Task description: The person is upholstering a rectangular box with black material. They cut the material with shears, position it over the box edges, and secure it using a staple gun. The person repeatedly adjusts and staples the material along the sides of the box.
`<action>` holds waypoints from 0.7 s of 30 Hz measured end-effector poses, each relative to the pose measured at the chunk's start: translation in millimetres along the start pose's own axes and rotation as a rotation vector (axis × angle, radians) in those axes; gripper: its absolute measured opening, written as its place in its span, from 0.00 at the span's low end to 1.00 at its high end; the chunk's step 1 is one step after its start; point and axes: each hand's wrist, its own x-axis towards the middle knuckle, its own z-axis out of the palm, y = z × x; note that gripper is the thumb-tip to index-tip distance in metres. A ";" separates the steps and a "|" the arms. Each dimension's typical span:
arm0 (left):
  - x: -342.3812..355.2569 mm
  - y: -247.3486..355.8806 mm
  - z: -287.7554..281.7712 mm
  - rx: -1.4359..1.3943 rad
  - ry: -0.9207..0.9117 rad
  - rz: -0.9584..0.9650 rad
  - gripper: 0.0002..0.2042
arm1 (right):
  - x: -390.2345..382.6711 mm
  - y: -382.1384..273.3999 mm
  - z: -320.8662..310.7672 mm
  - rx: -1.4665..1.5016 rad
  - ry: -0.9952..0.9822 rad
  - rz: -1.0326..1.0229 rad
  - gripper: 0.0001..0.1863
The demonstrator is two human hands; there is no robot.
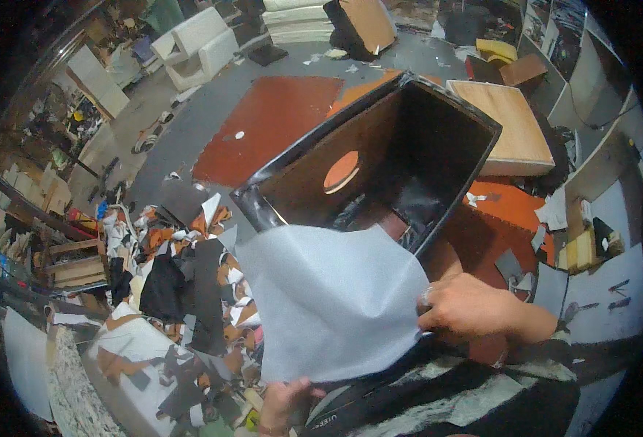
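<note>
The right hand (471, 307) pinches the right edge of a pale grey sheet (328, 298) of thin fabric, fingers pressed together on it. The left hand (285, 402) grips the sheet's lower edge from beneath, fingers closed on it (only the knuckles and wrist show at the bottom of the view). Held between the two hands, the sheet hangs in front of an open wooden box (379, 167), covering that box's near lower corner.

The box is tilted with its opening toward the camera; its rim is dark, its inside is brown, and an oval hole (342, 171) pierces its left wall. Left of the box lies a heap of scraps (183, 291) in black, white and orange. Beyond the box a red-brown mat (263, 124) lies on the grey floor. Right of the box stands a light wooden panel (514, 124). Far beyond the box, a white armchair (197, 47).
</note>
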 end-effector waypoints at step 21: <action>229.6 113.2 -31.4 0.328 -0.236 0.200 0.29 | 145.7 126.3 -46.4 0.569 0.005 0.378 0.37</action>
